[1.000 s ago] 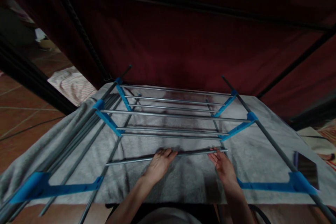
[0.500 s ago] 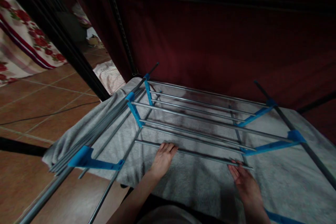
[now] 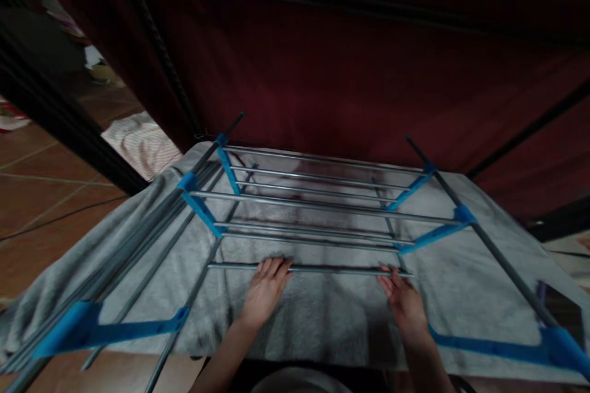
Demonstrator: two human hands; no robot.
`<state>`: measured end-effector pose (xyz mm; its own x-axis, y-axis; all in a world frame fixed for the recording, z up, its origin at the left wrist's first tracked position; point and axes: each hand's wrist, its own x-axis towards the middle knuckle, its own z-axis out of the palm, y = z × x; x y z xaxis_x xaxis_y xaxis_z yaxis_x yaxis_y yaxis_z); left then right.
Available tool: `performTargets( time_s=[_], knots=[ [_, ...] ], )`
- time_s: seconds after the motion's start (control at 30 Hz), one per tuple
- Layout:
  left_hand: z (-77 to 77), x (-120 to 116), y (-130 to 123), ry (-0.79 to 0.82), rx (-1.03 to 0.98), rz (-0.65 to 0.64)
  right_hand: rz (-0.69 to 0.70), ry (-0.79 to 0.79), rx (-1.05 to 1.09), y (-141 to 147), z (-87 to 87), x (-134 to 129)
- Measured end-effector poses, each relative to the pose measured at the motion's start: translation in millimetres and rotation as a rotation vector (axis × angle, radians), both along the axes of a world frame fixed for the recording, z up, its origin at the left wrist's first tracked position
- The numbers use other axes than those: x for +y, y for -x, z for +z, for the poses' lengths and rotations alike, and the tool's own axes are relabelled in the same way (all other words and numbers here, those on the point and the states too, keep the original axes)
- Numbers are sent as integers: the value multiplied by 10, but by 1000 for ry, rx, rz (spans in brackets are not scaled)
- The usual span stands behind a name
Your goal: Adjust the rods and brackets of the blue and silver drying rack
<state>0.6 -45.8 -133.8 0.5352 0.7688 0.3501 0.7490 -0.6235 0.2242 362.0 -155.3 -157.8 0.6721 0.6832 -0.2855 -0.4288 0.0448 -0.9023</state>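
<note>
A thin grey metal rod point(image 3: 334, 269) lies crosswise in front of me, low over the grey blanket. My left hand point(image 3: 267, 291) is closed over its left half, knuckles up. Near the rod's right end, my right hand point(image 3: 402, 299) pinches it between thumb and fingers. Beyond the rod stands a partly built rack of metal tubes with blue plastic brackets, including a left bracket point(image 3: 203, 214) and a right bracket point(image 3: 433, 238). Several crossbars point(image 3: 318, 204) join the two sides. Closer to me, a near left bracket point(image 3: 120, 331) and a near right bracket point(image 3: 498, 347) have no crossbar between them.
Several loose grey tubes point(image 3: 138, 239) lie along the left side of the grey blanket point(image 3: 332, 319). A dark red curtain point(image 3: 322, 86) hangs behind the rack. Dark metal posts point(image 3: 69, 123) stand at the left, above a tiled floor point(image 3: 50, 209). A dark flat object point(image 3: 560, 313) lies far right.
My view has turned to the right, so the rack appears further left and the near right bracket shows more. Both hands keep hold of the rod, which looks more level across the view.
</note>
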Motion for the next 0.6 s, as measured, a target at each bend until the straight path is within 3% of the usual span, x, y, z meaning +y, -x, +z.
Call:
performTargets(
  time_s=[0.27,0.6],
  knots=[
    [-136,55,-142,-54,-27,-142,-112,-24,123,138,172,103],
    [-151,104,-222,-48,0,-104,-156,-35,149,139,131,133]
  ],
)
